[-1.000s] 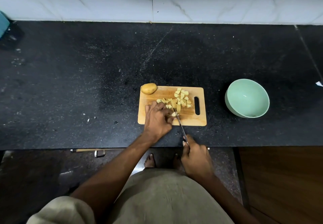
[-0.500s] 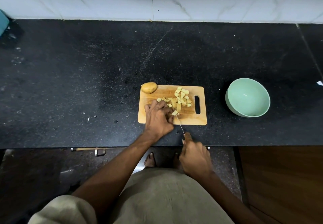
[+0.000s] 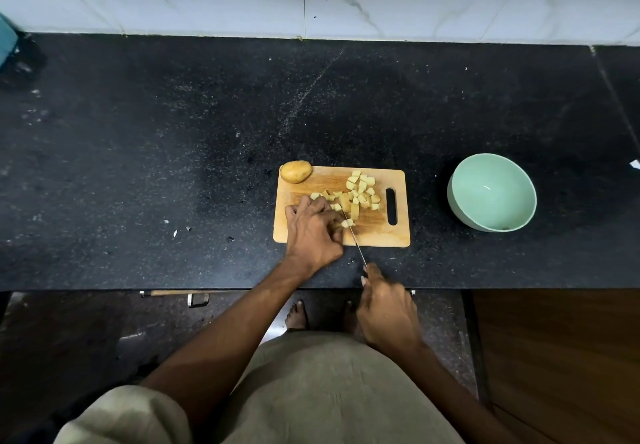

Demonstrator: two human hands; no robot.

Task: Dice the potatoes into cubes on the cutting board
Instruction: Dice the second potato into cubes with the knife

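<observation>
knife (image 3: 354,237) blade angled up-left across cutting board (image 3: 381,235), right hand (image 3: 388,312) gripping

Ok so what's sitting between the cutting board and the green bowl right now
Nothing: the head view shows only bare black counter between the cutting board and the green bowl.

Right hand (image 3: 388,315) has slid forward toward the board (image 3: 398,235) since a second ago, index finger now further past the counter edge. Knife (image 3: 354,235) pushed deeper onto the board with it; less blade shows between hand and board's near edge. Tip now reaches in among the cut pieces (image 3: 360,194) near board centre. Left hand (image 3: 313,232) shifted slightly, knuckles a bit closer to the blade. Small piece (image 3: 347,223) by the blade possibly freshly cut off, too small to be sure.
</observation>
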